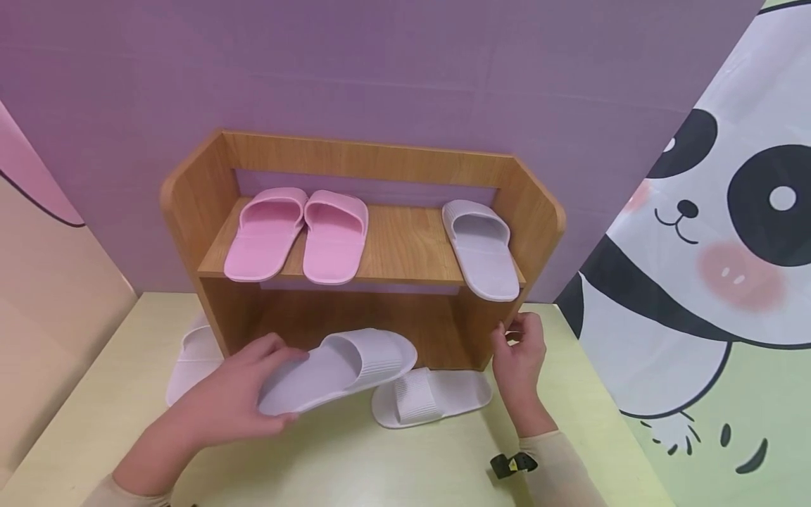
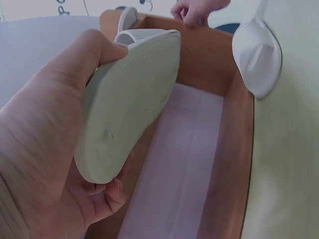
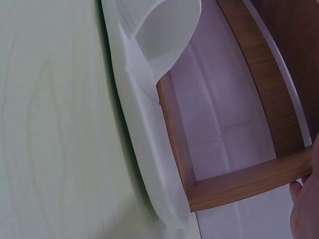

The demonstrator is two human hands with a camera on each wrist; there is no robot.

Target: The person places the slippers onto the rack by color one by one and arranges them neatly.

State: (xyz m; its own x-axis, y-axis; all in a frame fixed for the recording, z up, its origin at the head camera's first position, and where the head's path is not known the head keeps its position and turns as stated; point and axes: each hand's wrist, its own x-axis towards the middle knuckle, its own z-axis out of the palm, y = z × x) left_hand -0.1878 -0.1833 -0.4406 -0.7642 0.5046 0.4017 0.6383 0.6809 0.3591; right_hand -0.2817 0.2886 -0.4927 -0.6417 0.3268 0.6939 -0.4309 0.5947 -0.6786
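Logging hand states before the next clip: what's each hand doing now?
Left hand: closed, holding a pale slipper by its heel.
Right hand: at the wooden rack's side; gripping or not cannot be told.

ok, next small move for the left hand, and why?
I'd probably have the left hand raise the held slipper, turning its toe to the back: it's out in front of the upper shelf, toe rightward, while the pale slipper up there sits alone, toe inward, bare wood beside it.
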